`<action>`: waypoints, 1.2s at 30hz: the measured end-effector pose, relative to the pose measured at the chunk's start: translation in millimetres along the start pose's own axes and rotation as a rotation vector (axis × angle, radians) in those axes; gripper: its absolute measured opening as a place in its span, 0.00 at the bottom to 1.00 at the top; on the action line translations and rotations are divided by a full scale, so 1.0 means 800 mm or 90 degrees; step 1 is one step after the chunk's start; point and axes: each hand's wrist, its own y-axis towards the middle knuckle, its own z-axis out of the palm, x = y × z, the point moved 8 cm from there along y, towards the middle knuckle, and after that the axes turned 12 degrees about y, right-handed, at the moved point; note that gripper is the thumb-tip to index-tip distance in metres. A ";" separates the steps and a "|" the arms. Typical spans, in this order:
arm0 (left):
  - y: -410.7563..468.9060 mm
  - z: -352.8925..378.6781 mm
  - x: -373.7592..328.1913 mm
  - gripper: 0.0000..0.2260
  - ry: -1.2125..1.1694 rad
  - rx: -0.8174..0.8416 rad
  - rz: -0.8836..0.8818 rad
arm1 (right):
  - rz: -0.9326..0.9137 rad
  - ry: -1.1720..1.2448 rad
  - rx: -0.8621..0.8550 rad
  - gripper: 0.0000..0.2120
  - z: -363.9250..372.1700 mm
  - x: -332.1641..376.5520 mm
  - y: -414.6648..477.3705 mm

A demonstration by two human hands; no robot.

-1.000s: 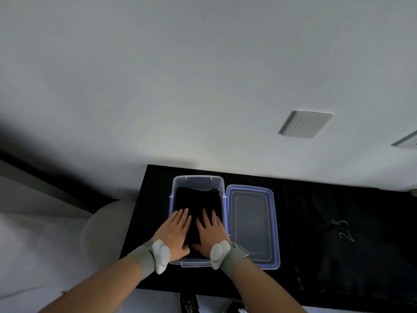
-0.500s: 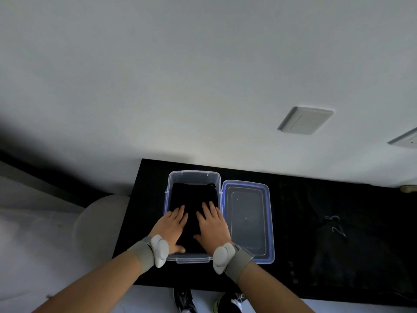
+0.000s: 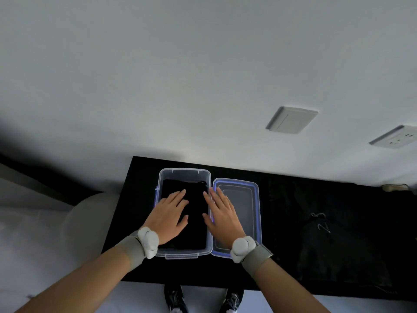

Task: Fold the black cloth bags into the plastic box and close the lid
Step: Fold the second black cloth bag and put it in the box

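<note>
A clear plastic box [image 3: 184, 173] stands on the black table, with a folded black cloth bag [image 3: 195, 211] lying flat inside it. My left hand [image 3: 168, 216] rests on the cloth's left side, fingers straight. My right hand [image 3: 222, 216] lies flat over the box's right wall, fingers straight, between the box and the lid. The blue-rimmed lid [image 3: 248, 199] lies upside down on the table right beside the box. Another black cloth bag [image 3: 325, 242] with a white mark lies on the table to the right.
The black table [image 3: 140, 199] butts against a white wall bearing a switch plate [image 3: 291, 119] and a socket [image 3: 397, 137]. A round pale seat [image 3: 88, 220] stands at the table's left. My shoes [image 3: 176, 299] show below the near edge.
Both hands were close together on the cloth in the box. They have spread apart; my right hand has slid right onto the box's right wall, and the left has shifted slightly left.
</note>
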 end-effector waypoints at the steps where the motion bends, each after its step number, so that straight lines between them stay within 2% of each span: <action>1: 0.001 -0.004 -0.007 0.22 -0.011 -0.007 -0.006 | 0.000 0.004 -0.003 0.31 -0.005 -0.007 -0.005; 7: 0.019 -0.025 -0.094 0.21 -0.063 -0.035 0.012 | 0.030 0.017 -0.023 0.29 -0.048 -0.069 -0.051; 12: 0.048 -0.019 -0.191 0.23 -0.072 0.014 0.076 | 0.095 0.018 -0.035 0.31 -0.087 -0.143 -0.110; 15: 0.066 -0.005 -0.257 0.24 -0.089 0.051 0.134 | 0.190 0.015 -0.032 0.31 -0.106 -0.207 -0.161; 20: 0.087 0.033 -0.369 0.24 -0.019 0.132 0.208 | 0.362 -0.010 0.002 0.31 -0.126 -0.322 -0.260; 23: 0.092 0.059 -0.402 0.26 0.025 0.171 0.216 | 0.387 0.001 0.061 0.32 -0.117 -0.354 -0.293; 25: 0.082 0.081 -0.414 0.27 0.032 0.286 0.223 | 0.376 0.008 0.099 0.33 -0.109 -0.362 -0.303; 28: 0.074 0.102 -0.442 0.27 0.081 0.368 0.252 | 0.347 0.009 0.127 0.34 -0.107 -0.374 -0.316; 33: 0.075 0.103 -0.458 0.30 0.066 0.366 0.276 | 0.312 0.001 0.137 0.37 -0.104 -0.379 -0.323; 36: 0.076 0.100 -0.459 0.35 0.045 0.376 0.309 | 0.309 0.002 0.160 0.44 -0.101 -0.380 -0.323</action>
